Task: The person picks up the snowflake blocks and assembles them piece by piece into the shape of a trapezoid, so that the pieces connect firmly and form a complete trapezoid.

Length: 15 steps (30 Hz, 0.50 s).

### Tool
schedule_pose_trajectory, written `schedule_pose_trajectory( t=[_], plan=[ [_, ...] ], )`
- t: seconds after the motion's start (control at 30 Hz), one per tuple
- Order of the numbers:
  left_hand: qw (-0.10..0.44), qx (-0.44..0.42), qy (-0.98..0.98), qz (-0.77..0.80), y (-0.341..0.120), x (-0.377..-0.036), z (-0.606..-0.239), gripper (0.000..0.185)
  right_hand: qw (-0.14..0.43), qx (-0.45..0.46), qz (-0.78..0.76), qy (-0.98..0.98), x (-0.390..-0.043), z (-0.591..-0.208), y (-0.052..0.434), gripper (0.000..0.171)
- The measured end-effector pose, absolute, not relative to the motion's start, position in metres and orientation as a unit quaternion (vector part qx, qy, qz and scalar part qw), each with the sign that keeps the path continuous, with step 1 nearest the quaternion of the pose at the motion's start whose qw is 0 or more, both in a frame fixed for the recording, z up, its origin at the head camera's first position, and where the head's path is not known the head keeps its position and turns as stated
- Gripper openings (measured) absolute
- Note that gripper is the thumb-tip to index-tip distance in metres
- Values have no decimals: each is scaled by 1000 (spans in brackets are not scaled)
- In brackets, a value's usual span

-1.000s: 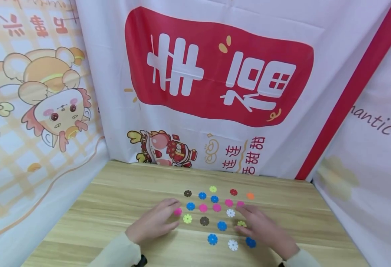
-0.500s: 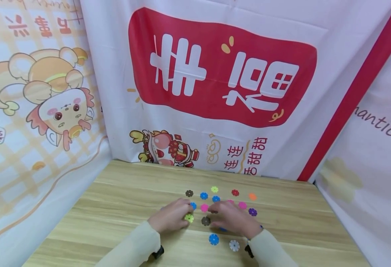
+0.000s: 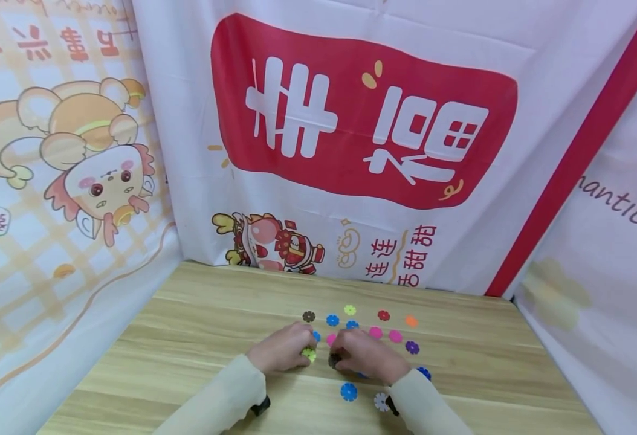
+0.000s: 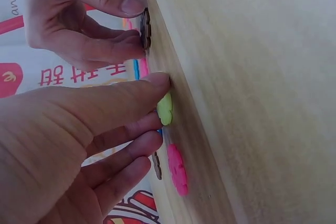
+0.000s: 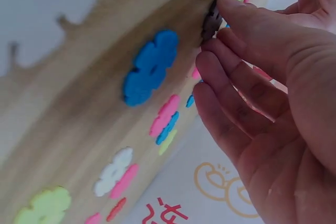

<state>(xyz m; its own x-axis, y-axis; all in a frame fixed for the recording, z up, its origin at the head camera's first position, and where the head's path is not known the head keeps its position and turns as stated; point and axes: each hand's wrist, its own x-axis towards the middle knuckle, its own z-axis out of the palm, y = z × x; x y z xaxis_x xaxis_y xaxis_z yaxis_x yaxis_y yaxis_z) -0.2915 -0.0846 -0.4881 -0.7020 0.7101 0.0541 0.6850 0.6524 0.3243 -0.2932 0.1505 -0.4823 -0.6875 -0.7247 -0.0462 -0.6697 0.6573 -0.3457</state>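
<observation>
Notched plastic interlocking discs lie spread over the wooden table. My left hand (image 3: 286, 347) pinches a yellow-green interlocking disc (image 4: 165, 108) between thumb and index finger, low at the tabletop. Just to its right, my right hand (image 3: 370, 353) holds a dark brown interlocking disc (image 5: 212, 19) by its edges with thumb and index finger; the other fingers are loosely bent. A pink disc (image 4: 177, 169) lies beside the left fingers. A blue disc (image 5: 151, 67) lies near the right hand, which partly covers others in the head view.
Farther back lie a red disc (image 3: 384, 315), an orange disc (image 3: 411, 321) and another brown disc (image 3: 309, 316). A purple disc (image 3: 413, 347) is at the right, a white disc (image 3: 381, 401) near the right cuff. Printed cloth (image 3: 188, 199) hangs around the table (image 3: 199, 314).
Both hands have come closer together: the left moved right to the yellow-green disc, the right moved left to the brown disc. Over the last half second the fingers have closed on these discs.
</observation>
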Motion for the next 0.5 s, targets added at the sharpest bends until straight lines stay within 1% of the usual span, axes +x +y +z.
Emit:
schedule_pose_trajectory(
  t=[0.13,0.3,0.4,0.5],
  plan=[
    [37,389,905,167,-83,-295,-489,14,102,-376,-142,910,-296,-480,144,17],
    [49,380,906,181,-81,-300,-492,20,131,-337,-143,921,-300,-477,138,18],
    [51,372,905,201,-82,-301,-493,21,129,-336,-141,922,-301,-476,138,17],
    [45,364,905,215,-85,-300,-494,18,119,-356,-142,916,-301,-473,140,15]
  ],
)
